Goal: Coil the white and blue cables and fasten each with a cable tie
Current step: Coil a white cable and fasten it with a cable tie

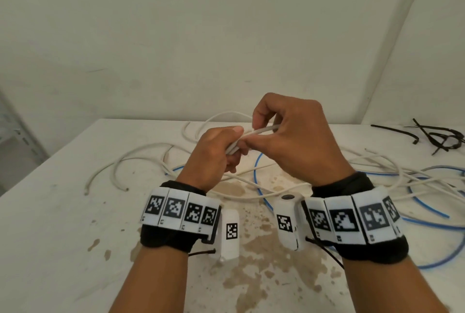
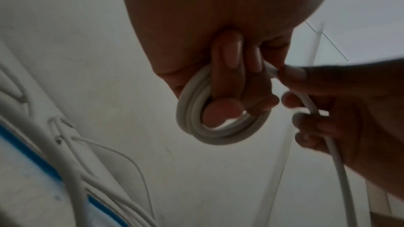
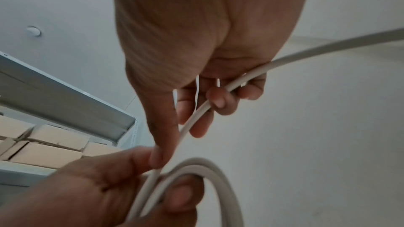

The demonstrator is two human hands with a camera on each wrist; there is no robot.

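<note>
Both hands are raised above the table's middle, close together. My left hand [image 1: 221, 151] grips a small coil of white cable [image 2: 192, 110], its fingers curled through the loops. My right hand [image 1: 281, 131] holds the same white cable [image 3: 196, 115] a little further along, the strand running through its curled fingers. The rest of the white cable [image 1: 141, 151] sprawls loose over the table. A blue cable [image 1: 256, 181] lies uncoiled beneath and to the right of my hands. Black cable ties [image 1: 437, 136] lie in a small heap at the far right.
The white table [image 1: 63, 224] has brown stains near its front middle. A plain wall runs behind it. A metal shelf [image 3: 65, 96] with cardboard boxes [image 3: 50, 151] stands off to the left. Loose cable loops cover the table's centre and right.
</note>
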